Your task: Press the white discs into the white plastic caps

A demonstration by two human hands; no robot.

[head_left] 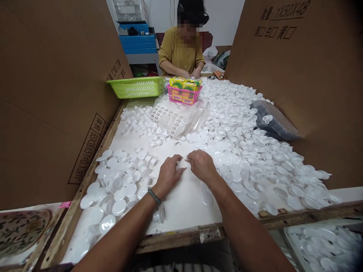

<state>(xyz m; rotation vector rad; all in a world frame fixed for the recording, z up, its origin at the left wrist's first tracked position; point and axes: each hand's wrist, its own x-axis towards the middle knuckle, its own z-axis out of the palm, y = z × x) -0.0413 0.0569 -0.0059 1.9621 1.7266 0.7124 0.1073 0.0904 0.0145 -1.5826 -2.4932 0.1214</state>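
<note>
My left hand (169, 173) is over the middle of the white tabletop (181, 207), thumb and fingers curled toward each other. Whitish material shows between them, hard to tell from the table. Close on its right, my right hand (200, 163) has its fingers pinched together; what they hold is too small and pale to make out. The two sets of fingertips almost meet. Left of my hands lies a loose group of round white plastic discs (119, 207), some with a raised knob. A large heap of similar white pieces (238, 139) spreads to the right.
Ahead are a clear plastic bag (181, 121), a pink basket (184, 96) of yellow packets and a green basket (136, 87). Cardboard walls (51, 94) flank the table. A dark bag (275, 121) lies right. Another person (181, 53) works opposite. Wooden edging (181, 240) borders the table.
</note>
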